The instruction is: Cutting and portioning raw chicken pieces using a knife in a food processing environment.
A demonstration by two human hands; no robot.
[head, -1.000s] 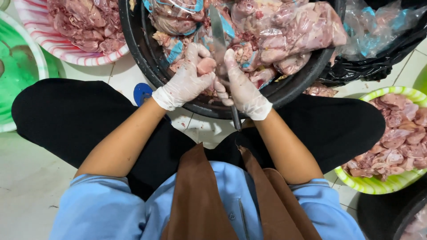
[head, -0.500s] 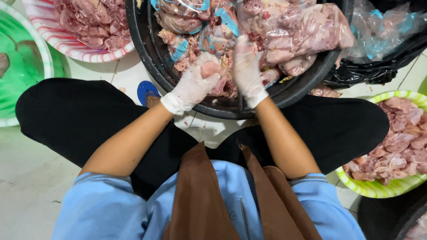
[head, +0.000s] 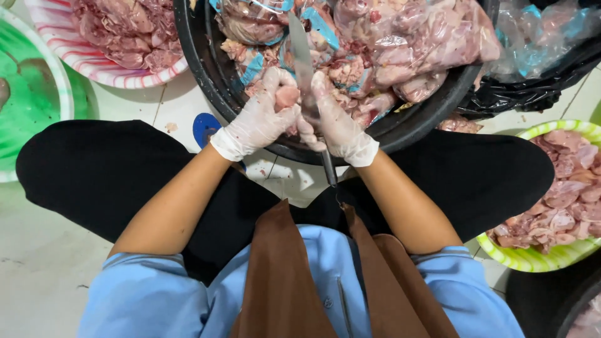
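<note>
Gloved left hand [head: 260, 119] gripping meat piece [head: 287, 97], right hand [head: 338, 125] against upright knife [head: 302, 56], black tub [head: 206, 69]

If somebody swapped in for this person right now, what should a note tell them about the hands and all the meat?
Left hand: gloved, shut on a small pink piece of meat, held over the black basin's near rim.
Right hand: gloved, beside the upright knife, whose blade points away and handle toward the lap; the exact grip is hard to see.
Black basin: heaped with bagged raw meat.
Done so far: loose pieces fill the green-rimmed bowl on the right and the striped pink bowl on the left.
Left: much bagged meat remains in the basin.
</note>
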